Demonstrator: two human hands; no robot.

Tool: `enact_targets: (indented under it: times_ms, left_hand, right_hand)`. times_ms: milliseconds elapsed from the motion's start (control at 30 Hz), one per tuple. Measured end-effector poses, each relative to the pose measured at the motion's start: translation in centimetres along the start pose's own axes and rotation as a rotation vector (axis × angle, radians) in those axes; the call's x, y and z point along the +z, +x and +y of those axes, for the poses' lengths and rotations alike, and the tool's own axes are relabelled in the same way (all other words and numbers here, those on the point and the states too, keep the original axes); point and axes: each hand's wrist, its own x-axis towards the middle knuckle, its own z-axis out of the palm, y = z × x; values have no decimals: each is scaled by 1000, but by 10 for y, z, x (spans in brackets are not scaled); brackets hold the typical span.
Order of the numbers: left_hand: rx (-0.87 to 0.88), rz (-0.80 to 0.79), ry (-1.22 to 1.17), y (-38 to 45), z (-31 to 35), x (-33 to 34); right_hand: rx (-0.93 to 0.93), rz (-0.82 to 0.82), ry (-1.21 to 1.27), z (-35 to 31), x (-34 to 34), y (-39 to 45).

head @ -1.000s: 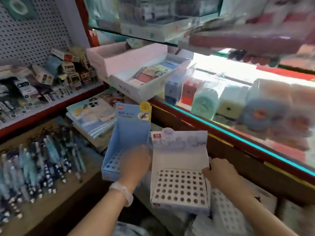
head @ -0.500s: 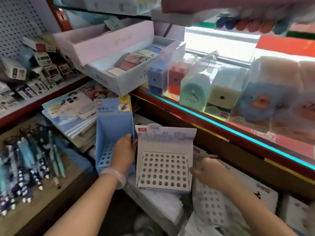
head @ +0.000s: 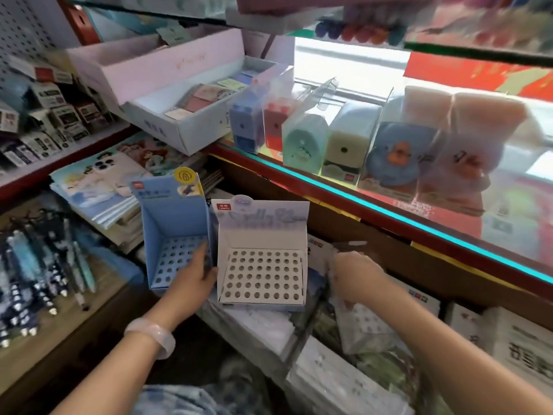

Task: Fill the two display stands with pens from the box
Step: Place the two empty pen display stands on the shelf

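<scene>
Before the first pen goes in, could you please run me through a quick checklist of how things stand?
1. Blue stand upright, holes empty: ok.
2. White stand beside it, holes empty: ok.
3. Left hand steadying the stands: ok.
4. Right hand holding a pen: cannot tell, blurred.
5. Pens within reach at left: ok.
6. Pens loaded: not ok, none yet.

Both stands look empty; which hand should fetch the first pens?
Probably the right hand: it's free beside the white stand. The left hand grips the blue stand, though the loose pens lie left.
</scene>
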Motion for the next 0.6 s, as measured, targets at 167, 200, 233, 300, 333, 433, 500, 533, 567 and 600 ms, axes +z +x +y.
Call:
enact_targets:
  times_ms: [167,200,233,300,333,433,500,533,567,600]
  left_hand:
    - [-49,-107,66,-14,-12,-11]
    - [-54,-109,85,-18,-15,-13]
    - [-54,-96,100,-21,-18,-16]
    - [-47,-65,114,-31,-23,-22]
    - [-29,-52,112,-36,-25,-25]
    - [21,-30,108,-49,-30,-34]
    - [39,-17,114,-54,-33,-38]
    - [41,-14,115,-57,-32,-38]
    - [38,-14,113,-59,-33,-37]
    - [35,-18,111,-61,-33,-36]
  right_hand:
    - [-79,34,78,2,10,-3]
    - [-93,23,18,0,7,-7]
    - [-98,15,-28,0,4,-10]
    - [-136,2,-79,5,-4,-16]
    - [-154,-2,-106,8,-8,-21]
    - [-202,0,-262,24,-10,-44]
    - [-272,3,-384,33,-7,-59]
    - [-322,9,-475,36,-5,-64]
    - [-382,33,-582,39,-3,-66]
    - [-452,61,-696,41,-1,-65]
